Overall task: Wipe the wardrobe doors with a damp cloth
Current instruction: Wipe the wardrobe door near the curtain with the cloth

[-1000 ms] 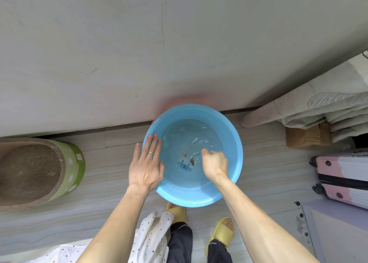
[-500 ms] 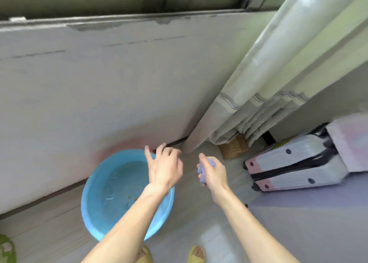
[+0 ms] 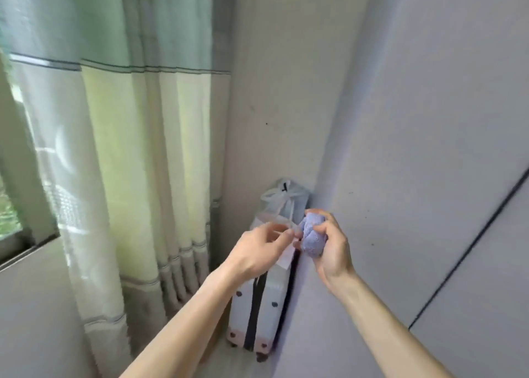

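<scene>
A bedroom corner, softened by camera blur: one pale wall (image 3: 286, 63) stands behind one upright white suitcase (image 3: 269, 306) with a black band and pink lower corners. Above the suitcase's top, the fingers (image 3: 329, 220) of the right hand (image 3: 333, 251) are clenched round one lavender cloth (image 3: 312, 237); the cloth is wadded into a ball, with the thumb pressed across its front; it is held in the air, clear of the suitcase and in front of the line where wall meets wardrobe. Just left of the wad, the fingertips (image 3: 286, 233) of the left hand (image 3: 257, 249) bend toward it; the blur hides whether they pinch the cloth or only come near it. Two bare forearms run from the hands down to the lower edge of the view; the left one crosses the suitcase's left side, and the right one passes to the right of the suitcase. One knotted, translucent plastic bag (image 3: 286, 197) sits on top of the suitcase, partly behind the hands; one pale tag (image 3: 286, 259) hangs at the suitcase's upper edge. Right of the suitcase rise the wardrobe doors (image 3: 446, 137): two pale panels parted by one dark slanting seam. Left of the suitcase hangs one long curtain (image 3: 128, 148), green above and cream below with grey stripes, reaching the floor; further left, one window (image 3: 11, 177) shows green outside.
</scene>
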